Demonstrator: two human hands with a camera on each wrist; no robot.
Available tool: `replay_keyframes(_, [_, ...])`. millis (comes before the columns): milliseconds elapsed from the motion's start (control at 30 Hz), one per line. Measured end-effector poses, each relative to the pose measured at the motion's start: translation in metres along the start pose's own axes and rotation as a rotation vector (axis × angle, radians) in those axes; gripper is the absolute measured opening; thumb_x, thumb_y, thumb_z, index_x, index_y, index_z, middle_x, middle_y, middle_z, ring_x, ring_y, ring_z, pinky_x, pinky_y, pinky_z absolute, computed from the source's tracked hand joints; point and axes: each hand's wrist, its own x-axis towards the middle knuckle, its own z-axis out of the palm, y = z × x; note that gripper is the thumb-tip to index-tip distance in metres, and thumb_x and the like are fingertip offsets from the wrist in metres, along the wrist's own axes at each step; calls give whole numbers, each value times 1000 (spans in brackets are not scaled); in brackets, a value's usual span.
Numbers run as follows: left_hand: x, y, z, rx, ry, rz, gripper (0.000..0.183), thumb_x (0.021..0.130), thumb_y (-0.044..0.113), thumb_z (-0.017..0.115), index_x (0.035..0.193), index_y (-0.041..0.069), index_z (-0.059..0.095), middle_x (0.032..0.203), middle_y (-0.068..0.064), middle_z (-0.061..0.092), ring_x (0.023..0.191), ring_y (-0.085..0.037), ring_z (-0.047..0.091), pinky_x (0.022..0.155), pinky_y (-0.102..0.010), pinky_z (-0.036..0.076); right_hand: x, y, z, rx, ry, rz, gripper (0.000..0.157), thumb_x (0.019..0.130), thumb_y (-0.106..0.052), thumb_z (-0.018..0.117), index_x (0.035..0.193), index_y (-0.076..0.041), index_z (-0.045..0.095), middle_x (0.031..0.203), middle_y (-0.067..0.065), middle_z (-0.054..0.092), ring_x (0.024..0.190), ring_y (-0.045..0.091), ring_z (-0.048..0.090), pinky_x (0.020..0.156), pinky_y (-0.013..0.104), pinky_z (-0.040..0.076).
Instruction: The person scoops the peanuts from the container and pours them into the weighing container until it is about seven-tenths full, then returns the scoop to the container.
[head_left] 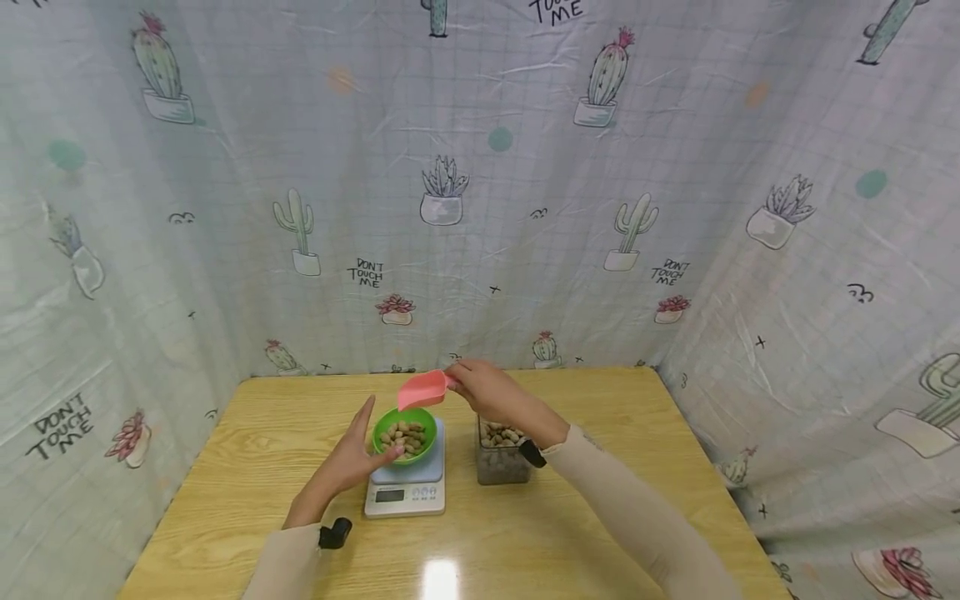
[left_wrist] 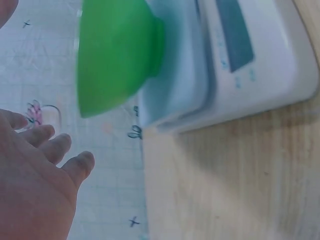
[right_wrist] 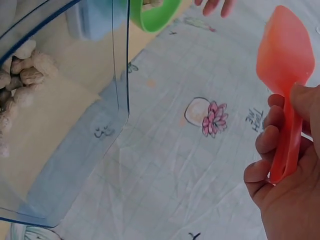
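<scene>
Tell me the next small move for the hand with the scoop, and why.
I'd probably bring the right hand and its scoop back toward the clear box: no peanuts show in the scoop, the green bowl already holds some, and more lie in the box. The scale's display is too small to read.

All 3 views, head's highest, share the bowl (left_wrist: 118,52).

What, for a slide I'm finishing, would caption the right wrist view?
Right hand grips a coral scoop; peanuts lie in a clear container, a green bowl partly visible.
</scene>
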Motion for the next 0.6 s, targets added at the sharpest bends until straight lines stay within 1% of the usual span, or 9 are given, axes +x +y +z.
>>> replay_keyframes(33, [0, 2, -1, 1, 5, 11, 106, 79, 51, 67, 151, 23, -6, 158, -17, 2, 138, -49, 20, 101, -66, 30, -2, 1, -1, 8, 11, 10, 30, 101, -31, 39, 120, -17, 56, 105, -3, 62, 98, 12, 58, 86, 29, 49])
replay_keyframes(167, [0, 12, -4, 3, 24, 46, 103, 81, 49, 67, 150, 29, -6, 158, -15, 2, 140, -47, 19, 101, -67, 29, -12, 7, -4, 43, 73, 35, 28, 100, -30, 41, 120, -17, 56, 109, -2, 62, 102, 14, 57, 88, 30, 49])
replay_keyframes(267, [0, 23, -8, 8, 42, 68, 100, 82, 51, 65, 150, 33, -6, 158, -14, 3, 140, -45, 19, 101, -67, 29, -21, 12, -7, 73, 115, 48, 27, 99, -29, 43, 120, -17, 56, 111, -1, 62, 105, 15, 57, 89, 32, 49])
replay_keyframes(333, [0, 29, -10, 17, 56, 85, 99, 81, 52, 64, 150, 33, -5, 158, -13, 4, 140, -44, 20, 101, -66, 29, -27, 16, -8, 76, 144, 53, 27, 99, -29, 43, 119, -16, 56, 111, -1, 62, 105, 16, 57, 88, 32, 49])
replay_keyframes(467, [0, 42, -12, 22, 72, 125, 98, 81, 53, 64, 150, 33, -3, 159, -10, 4, 141, -42, 20, 101, -66, 30, -40, 26, -11, 72, 197, 66, 24, 99, -26, 45, 117, -15, 57, 106, -2, 62, 98, 14, 57, 82, 31, 49])
replay_keyframes(600, [1, 55, -11, 2, 64, 151, 96, 82, 53, 63, 149, 37, -4, 159, -5, 2, 142, -41, 18, 101, -67, 29, -53, 35, -16, 65, 235, 71, 21, 97, -21, 49, 115, -13, 58, 103, -1, 62, 94, 14, 57, 78, 32, 49])
